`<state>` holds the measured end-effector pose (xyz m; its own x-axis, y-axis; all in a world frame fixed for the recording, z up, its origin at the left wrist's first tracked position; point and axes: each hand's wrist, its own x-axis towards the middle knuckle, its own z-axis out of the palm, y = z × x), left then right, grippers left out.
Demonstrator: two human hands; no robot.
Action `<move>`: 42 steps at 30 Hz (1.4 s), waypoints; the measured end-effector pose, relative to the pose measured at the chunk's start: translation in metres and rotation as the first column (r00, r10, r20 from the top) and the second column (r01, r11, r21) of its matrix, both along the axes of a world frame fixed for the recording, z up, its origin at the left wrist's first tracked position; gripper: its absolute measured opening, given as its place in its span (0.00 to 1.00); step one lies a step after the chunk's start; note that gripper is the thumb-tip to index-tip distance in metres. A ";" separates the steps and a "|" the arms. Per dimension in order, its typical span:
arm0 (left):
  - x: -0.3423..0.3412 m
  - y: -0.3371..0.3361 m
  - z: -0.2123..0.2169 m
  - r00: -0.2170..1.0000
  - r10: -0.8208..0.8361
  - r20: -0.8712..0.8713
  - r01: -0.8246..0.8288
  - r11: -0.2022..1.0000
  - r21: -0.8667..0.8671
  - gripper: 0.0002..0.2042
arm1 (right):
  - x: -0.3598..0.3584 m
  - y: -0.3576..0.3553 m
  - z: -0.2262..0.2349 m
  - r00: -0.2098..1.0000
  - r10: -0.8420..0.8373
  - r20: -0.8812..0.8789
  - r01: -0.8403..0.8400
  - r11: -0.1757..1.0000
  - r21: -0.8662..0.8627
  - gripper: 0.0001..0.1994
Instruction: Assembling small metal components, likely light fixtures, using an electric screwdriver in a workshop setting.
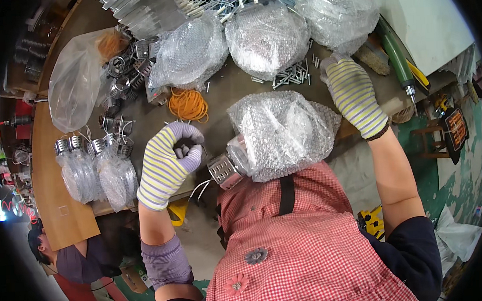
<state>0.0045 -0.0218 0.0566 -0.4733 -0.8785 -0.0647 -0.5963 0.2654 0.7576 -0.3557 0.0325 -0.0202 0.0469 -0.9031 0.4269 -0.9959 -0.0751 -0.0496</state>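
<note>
In front of my body, a bubble-wrapped round part (286, 129) lies against the table edge. A slotted metal cylinder (224, 170) with two white wires sticks out of its left side. My left hand (169, 161), in a striped glove, is apart from it to the left, fingers curled in toward the thumb; whatever lies inside them is hidden. My right hand (354, 94), gloved alike, reaches over the table beside a few loose screws (315, 60). Its fingers are bent and pressed together, and I cannot make out what is between the tips.
Orange rubber bands (188, 105) lie beyond my left hand. More bubble-wrapped parts (268, 39) line the back, near a screw pile (294, 74). A green electric screwdriver (395, 52) lies at right. Wrapped parts (81, 176) sit at left; another person (84, 259) is lower left.
</note>
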 end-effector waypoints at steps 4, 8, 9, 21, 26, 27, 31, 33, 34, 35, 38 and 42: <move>-0.029 0.003 0.018 0.968 -0.245 -0.058 0.247 0.968 0.035 0.07 | -0.001 0.001 -0.004 0.997 -0.048 0.060 0.051 0.997 -0.060 0.08; -0.043 -0.002 0.021 0.970 -0.240 0.022 0.226 0.938 0.262 0.08 | 0.005 0.002 -0.001 0.997 -0.057 0.052 0.061 0.996 -0.061 0.09; -0.044 -0.005 0.019 0.967 -0.250 0.047 0.230 0.937 0.263 0.07 | 0.005 0.002 -0.001 0.997 -0.050 0.059 0.053 0.997 -0.053 0.10; -0.059 -0.022 0.022 0.836 -0.525 0.158 0.504 0.850 0.152 0.08 | -0.001 0.003 -0.006 0.996 -0.081 0.045 0.081 0.997 0.005 0.08; -0.060 -0.009 0.023 0.708 -0.598 0.377 0.669 0.738 -0.085 0.10 | 0.003 0.005 0.003 0.997 -0.069 0.037 0.069 0.997 0.022 0.07; -0.059 -0.002 0.026 0.715 -0.566 0.411 0.638 0.768 -0.052 0.13 | 0.005 0.005 0.005 0.999 -0.047 0.016 0.047 0.999 0.010 0.07; -0.058 0.011 0.028 0.741 -0.514 0.432 0.627 0.761 -0.168 0.17 | -0.013 0.010 0.008 1.000 0.006 0.021 -0.007 1.000 0.029 0.07; -0.050 0.019 0.023 0.784 -0.475 0.399 0.577 0.796 -0.185 0.18 | -0.021 0.009 0.017 0.994 0.037 0.099 -0.052 0.986 0.157 0.06; -0.048 0.023 0.020 0.820 -0.436 0.370 0.529 0.824 -0.202 0.19 | -0.025 0.008 0.022 0.995 0.035 0.097 -0.050 0.987 0.155 0.06; -0.040 0.027 0.012 0.853 -0.404 0.330 0.487 0.844 -0.224 0.23 | -0.026 0.004 0.026 0.982 0.023 0.185 -0.067 0.970 0.234 0.06; -0.032 0.045 -0.010 0.956 -0.238 0.170 0.284 0.897 -0.340 0.27 | -0.023 -0.002 0.032 0.956 -0.002 0.294 -0.094 0.945 0.313 0.06; -0.032 0.061 -0.031 0.988 -0.107 0.114 0.146 0.892 -0.427 0.35 | 0.004 0.013 0.058 0.857 0.076 0.510 -0.221 0.948 0.229 0.06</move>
